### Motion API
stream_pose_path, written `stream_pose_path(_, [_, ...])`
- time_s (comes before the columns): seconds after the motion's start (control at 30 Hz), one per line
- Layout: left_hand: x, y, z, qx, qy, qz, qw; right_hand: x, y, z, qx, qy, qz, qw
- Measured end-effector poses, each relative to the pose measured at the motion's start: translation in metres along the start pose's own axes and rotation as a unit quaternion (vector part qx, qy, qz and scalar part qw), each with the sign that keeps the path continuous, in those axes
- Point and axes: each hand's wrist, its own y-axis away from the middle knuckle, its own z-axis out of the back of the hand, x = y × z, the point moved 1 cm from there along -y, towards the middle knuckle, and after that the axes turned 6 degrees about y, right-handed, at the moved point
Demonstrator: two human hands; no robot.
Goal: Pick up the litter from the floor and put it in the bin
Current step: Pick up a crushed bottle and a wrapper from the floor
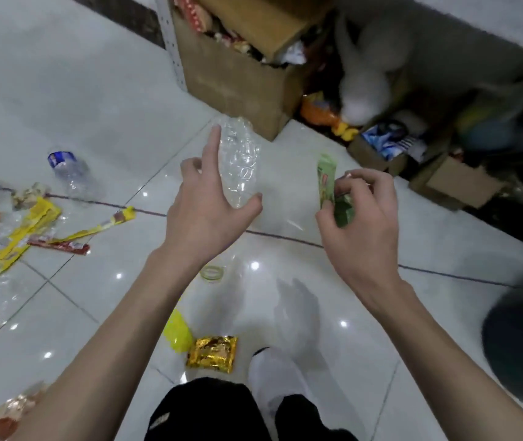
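Early yet: the left hand [203, 211], spread wide, holds a crushed clear plastic bottle [241, 160] between forefinger and thumb, the right hand [359, 224] pinches a crumpled green wrapper [327, 183], and yellow sachets [21, 237] lie unpicked left of them.

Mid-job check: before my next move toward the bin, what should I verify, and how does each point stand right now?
1. Right hand grips the green wrapper: ok.
2. Left hand has a firm hold on the crushed clear bottle: cannot tell; the thumb touches it, the index finger is straight.
3. Cardboard box open on top: ok, wrappers show inside.
4. Whether that box is the bin: cannot tell.
5. Floor free of litter: not ok; gold packet, yellow sachets and small bottle lie there.
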Motion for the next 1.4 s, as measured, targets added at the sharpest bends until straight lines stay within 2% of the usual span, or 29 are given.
stream_pose_path(0.13, [-0.098,0.002,-0.045,0.068,0.033,-0.107,0.991,-0.04,0.001,0.097,-0.089,0.061,-0.052,0.993])
stream_pose_path(0.37, [-0.26,0.047,-0.139,0.175,0.105,-0.267,0.942,-0.135,0.03,0.244,-0.219,0.129,-0.154,0.955])
stream_pose_path(0.53, [-0.361,0.094,-0.239,0.256,0.165,-0.286,0.908,-0.232,0.071,0.328,-0.293,0.166,-0.266,0.903])
stream_pose_path(0.7, [-0.429,0.149,-0.34,0.342,0.158,-0.304,0.875,-0.321,0.12,0.369,-0.298,0.191,-0.328,0.876])
stream_pose_path(0.87, [-0.444,0.191,-0.414,0.402,0.138,-0.282,0.86,-0.374,0.151,0.367,-0.266,0.181,-0.34,0.884])
stream_pose_path(0.93, [-0.439,0.194,-0.429,0.418,0.122,-0.258,0.862,-0.383,0.156,0.364,-0.249,0.18,-0.343,0.888])
stream_pose_path(1.0, [-0.431,0.188,-0.431,0.401,0.101,-0.258,0.873,-0.384,0.158,0.364,-0.245,0.188,-0.349,0.885])
stream_pose_path(1.1, [-0.417,0.165,-0.418,0.348,0.082,-0.279,0.891,-0.379,0.15,0.361,-0.24,0.2,-0.347,0.885])
stream_pose_path(1.4, [-0.334,0.08,-0.319,0.252,0.014,-0.336,0.908,-0.307,0.077,0.293,-0.2,0.142,-0.231,0.941])
